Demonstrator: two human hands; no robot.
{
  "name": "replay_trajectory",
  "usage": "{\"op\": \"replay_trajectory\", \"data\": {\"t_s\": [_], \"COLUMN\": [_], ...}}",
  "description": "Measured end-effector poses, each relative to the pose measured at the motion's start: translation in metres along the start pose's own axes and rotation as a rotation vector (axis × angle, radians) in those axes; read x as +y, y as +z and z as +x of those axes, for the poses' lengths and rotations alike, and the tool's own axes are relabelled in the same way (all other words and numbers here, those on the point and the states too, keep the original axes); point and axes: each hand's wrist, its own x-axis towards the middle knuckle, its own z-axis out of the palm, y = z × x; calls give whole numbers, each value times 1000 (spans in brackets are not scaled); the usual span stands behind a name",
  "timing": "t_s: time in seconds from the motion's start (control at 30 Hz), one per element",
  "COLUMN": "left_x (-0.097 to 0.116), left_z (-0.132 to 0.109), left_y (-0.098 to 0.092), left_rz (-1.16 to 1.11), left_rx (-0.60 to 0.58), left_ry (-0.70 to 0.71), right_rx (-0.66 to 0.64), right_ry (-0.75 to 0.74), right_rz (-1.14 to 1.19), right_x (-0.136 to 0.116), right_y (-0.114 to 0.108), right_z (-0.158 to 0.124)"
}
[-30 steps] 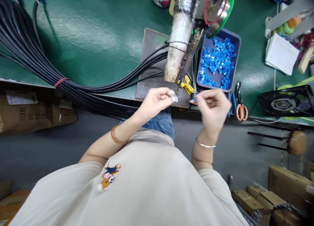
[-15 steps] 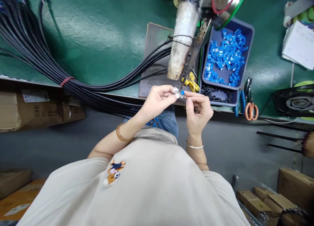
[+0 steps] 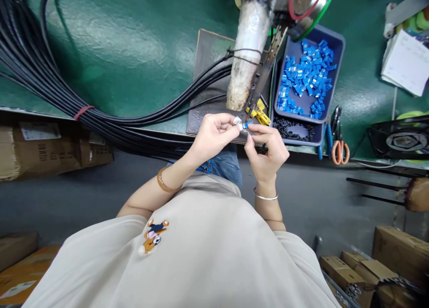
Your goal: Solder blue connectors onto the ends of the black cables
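Observation:
My left hand [image 3: 212, 136] pinches a small clear plug [image 3: 237, 121] at the front edge of the green bench [image 3: 134, 44]. My right hand [image 3: 266, 147] pinches a small blue clip [image 3: 246, 125] and holds it against that plug. Both hands meet just below a dark mat [image 3: 208, 76] and a yellow tool [image 3: 257, 114]. A thick bundle of black cables [image 3: 50, 85] runs from the far left toward my left hand. A dark blue tray [image 3: 337, 44] filled with several more blue clips [image 3: 303, 80] sits just right of my hands.
A wrapped white pipe [image 3: 248, 53] hangs down above the mat. Orange-handled scissors [image 3: 338, 149] and blue pliers lie right of the tray, with a black fan [image 3: 398, 140] further right. Cardboard boxes [image 3: 50, 147] sit under the bench and at the lower right [image 3: 395, 259].
My right hand has come in from the right with the blue clip and now holds it against the clear plug in my left hand. The view shifted slightly.

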Motion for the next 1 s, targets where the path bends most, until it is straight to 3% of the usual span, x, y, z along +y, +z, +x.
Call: {"op": "replay_trajectory", "data": {"t_s": [1.0], "left_x": [-1], "left_z": [2], "left_y": [-3], "left_rz": [68], "left_rx": [22], "left_ry": [3], "right_rx": [-43], "right_ry": [3], "right_rz": [-17], "right_x": [1], "right_y": [-2], "right_z": [10]}}
